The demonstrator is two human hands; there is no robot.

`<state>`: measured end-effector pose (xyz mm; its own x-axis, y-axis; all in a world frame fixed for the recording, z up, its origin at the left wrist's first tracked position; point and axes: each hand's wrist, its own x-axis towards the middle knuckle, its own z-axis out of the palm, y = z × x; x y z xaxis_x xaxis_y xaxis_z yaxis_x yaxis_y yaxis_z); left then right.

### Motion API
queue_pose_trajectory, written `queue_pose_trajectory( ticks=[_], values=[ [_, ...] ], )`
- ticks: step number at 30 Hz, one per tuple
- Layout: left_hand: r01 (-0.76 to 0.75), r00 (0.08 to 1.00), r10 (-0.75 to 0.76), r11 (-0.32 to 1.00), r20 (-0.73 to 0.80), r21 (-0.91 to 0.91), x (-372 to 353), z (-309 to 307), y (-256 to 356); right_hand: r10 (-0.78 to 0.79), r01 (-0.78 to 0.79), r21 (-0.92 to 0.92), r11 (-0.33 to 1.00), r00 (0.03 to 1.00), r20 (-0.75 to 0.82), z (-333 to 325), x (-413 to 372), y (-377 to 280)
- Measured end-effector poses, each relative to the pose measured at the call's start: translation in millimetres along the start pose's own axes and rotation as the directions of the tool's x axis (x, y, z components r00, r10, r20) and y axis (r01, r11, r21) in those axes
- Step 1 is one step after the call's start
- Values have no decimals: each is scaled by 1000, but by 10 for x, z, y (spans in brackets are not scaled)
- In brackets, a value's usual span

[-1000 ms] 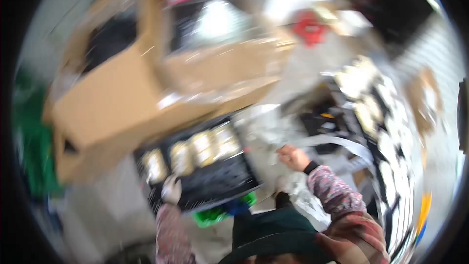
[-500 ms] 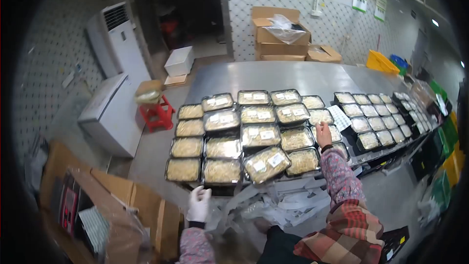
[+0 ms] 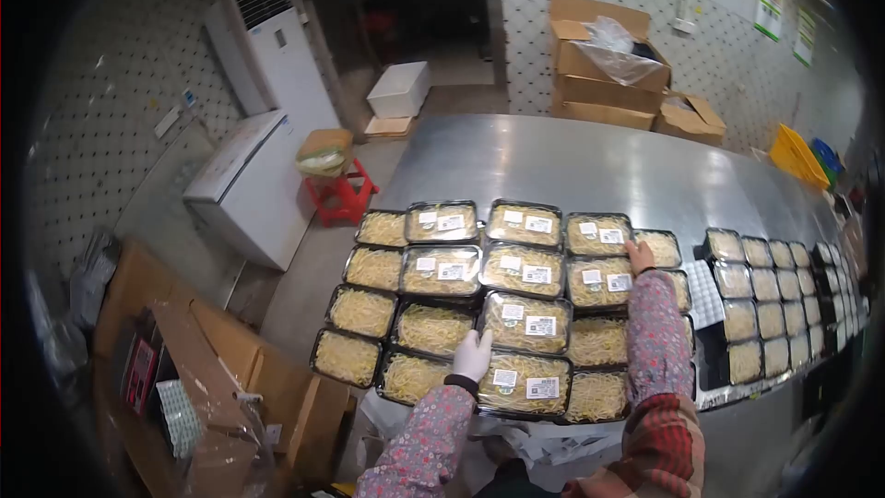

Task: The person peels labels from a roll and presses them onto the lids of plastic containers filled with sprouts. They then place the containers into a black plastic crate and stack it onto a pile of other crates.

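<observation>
Film-wrapped black trays of bean sprouts point(image 3: 525, 321) stand in close rows along the table's near side, several bearing white labels. My left hand point(image 3: 472, 357), in a white glove, is closed at the left edge of a labelled tray in the third row. Its fingertips partly hide that edge. Farther off, my ungloved right hand point(image 3: 640, 256) has curled fingers at the right edge of another labelled tray point(image 3: 599, 232). Directly in front of me, a labelled tray point(image 3: 525, 385) lies square with its neighbours. Unlabelled trays point(image 3: 348, 357) fill the leftmost column.
The steel table point(image 3: 553, 152) extends behind the trays. A label sheet point(image 3: 704, 295) lies right of my arm, before another block of trays point(image 3: 740, 321). An open carton point(image 3: 235, 350) stands at lower left, a red stool point(image 3: 339, 194) beyond it.
The tilted labelled tray at the front now lies straight. My left hand has risen from below the table edge onto the trays. My right hand has shifted to a labelled tray's edge; the view has turned left.
</observation>
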<state>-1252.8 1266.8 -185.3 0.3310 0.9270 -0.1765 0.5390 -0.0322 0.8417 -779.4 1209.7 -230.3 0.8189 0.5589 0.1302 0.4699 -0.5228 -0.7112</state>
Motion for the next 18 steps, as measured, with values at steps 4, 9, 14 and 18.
queue_pose_trajectory(
  ticks=[4,9,14,18],
  values=[
    [-116,987,107,991,-119,-67,-180,-142,-102,-406,388,-256,886,913,-22,-292,-24,192],
    [-576,702,664,742,-258,343,-1062,-1196,-254,-439,413,179,893,887,140,-1164,-666,-1306],
    [-173,667,647,617,-370,768,-2784,-2280,-955,-819,781,328,531,572,-36,-746,-1801,-2573],
    [224,758,404,576,-512,786,-4564,-2783,-1595,-921,741,557,374,229,314,112,-3614,-3620]
  ],
)
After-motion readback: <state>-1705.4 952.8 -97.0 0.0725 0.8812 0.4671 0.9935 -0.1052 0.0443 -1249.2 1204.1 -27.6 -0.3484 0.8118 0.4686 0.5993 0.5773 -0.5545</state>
